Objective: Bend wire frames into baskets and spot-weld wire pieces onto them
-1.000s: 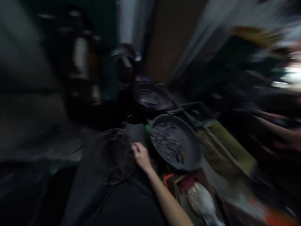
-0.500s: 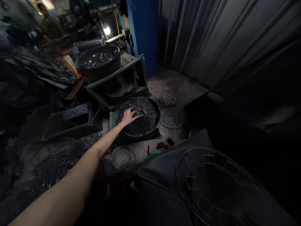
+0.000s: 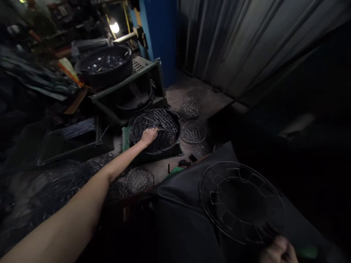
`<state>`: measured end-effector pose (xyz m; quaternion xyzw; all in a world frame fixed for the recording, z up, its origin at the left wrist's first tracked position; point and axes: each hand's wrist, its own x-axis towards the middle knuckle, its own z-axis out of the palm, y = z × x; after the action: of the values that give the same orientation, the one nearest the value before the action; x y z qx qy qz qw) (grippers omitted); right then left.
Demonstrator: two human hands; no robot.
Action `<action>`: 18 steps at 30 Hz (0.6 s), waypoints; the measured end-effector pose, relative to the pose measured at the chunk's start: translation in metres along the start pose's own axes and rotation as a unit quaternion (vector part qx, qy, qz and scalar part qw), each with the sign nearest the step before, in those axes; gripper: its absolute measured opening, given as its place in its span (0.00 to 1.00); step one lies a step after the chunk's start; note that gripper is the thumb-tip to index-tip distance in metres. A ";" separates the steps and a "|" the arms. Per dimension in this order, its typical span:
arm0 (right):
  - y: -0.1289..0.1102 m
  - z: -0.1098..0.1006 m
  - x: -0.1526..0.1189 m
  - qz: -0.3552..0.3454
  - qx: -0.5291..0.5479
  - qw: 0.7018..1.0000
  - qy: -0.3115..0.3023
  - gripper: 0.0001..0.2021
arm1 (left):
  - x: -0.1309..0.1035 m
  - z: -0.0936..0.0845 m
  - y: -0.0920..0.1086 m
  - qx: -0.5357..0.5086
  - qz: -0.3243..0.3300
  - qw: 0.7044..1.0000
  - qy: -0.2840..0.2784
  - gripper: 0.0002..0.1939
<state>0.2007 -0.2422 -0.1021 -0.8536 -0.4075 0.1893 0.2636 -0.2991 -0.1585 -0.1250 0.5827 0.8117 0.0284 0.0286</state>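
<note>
Wire grilles (image 3: 155, 129) fill the black tub (image 3: 175, 137) on the floor, where our left hand (image 3: 148, 136) has now pinched one, while our right hand (image 3: 276, 252) grips the big wire guard (image 3: 241, 201) on our lap.

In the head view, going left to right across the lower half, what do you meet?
Crate of wire rods → left hand on the wire grills in the round black tub → small wire basket on the floor → large round wire guard → right hand gripping its near edge.
</note>
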 end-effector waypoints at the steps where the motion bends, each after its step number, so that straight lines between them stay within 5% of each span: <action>1: -0.001 0.001 -0.002 0.010 0.012 1.000 -0.006 0.19 | -0.003 -0.005 0.008 -0.004 0.002 1.000 0.010 0.12; 6: -0.015 -0.005 -0.001 -0.035 0.137 0.990 0.028 0.26 | -0.004 -0.057 0.054 -0.084 0.090 0.989 0.085 0.10; 9: -0.033 -0.026 0.006 -0.106 0.127 0.974 0.153 0.21 | 0.004 -0.115 0.092 -0.202 0.170 0.946 0.189 0.10; 11: -0.050 -0.044 0.006 -0.161 0.131 0.963 0.173 0.19 | -0.003 -0.158 0.128 -0.336 0.146 0.900 0.237 0.08; 14: -0.078 -0.066 -0.001 -0.255 0.178 0.945 0.099 0.23 | -0.022 -0.200 0.189 -0.559 0.162 0.795 0.170 0.08; 16: -0.093 -0.073 -0.009 -0.293 0.227 0.928 0.038 0.31 | -0.031 -0.200 0.227 -0.653 0.200 0.728 0.062 0.08; 18: -0.100 -0.073 -0.017 -0.290 0.278 0.916 0.015 0.35 | -0.033 -0.179 0.256 -0.681 0.213 0.698 -0.067 0.08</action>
<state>0.1704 -0.2244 0.0182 -0.5931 -0.5638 0.1975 0.5399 -0.0611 -0.1108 0.0746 0.5619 0.4207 0.5393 0.4652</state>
